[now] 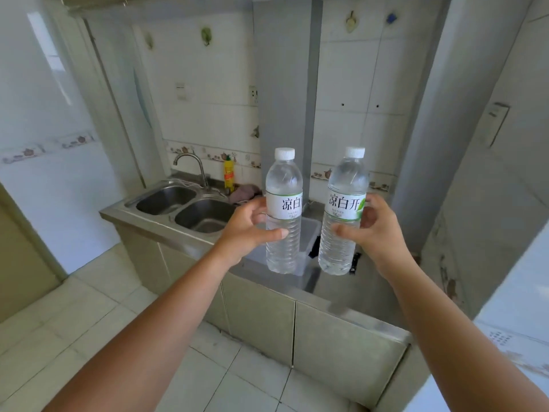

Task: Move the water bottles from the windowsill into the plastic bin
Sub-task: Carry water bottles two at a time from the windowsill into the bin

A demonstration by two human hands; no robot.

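I hold two clear water bottles with white caps and white labels, both upright in the air over the steel counter. My left hand grips the left bottle around its middle. My right hand grips the right bottle, which leans slightly. Behind and below both bottles sits the translucent plastic bin on the counter, mostly hidden by them. The windowsill is not in view.
A steel double sink with a tap lies to the left on the counter. A yellow bottle and a cloth sit behind the sink. A grey column rises behind the bin. A dark object lies beside the bin.
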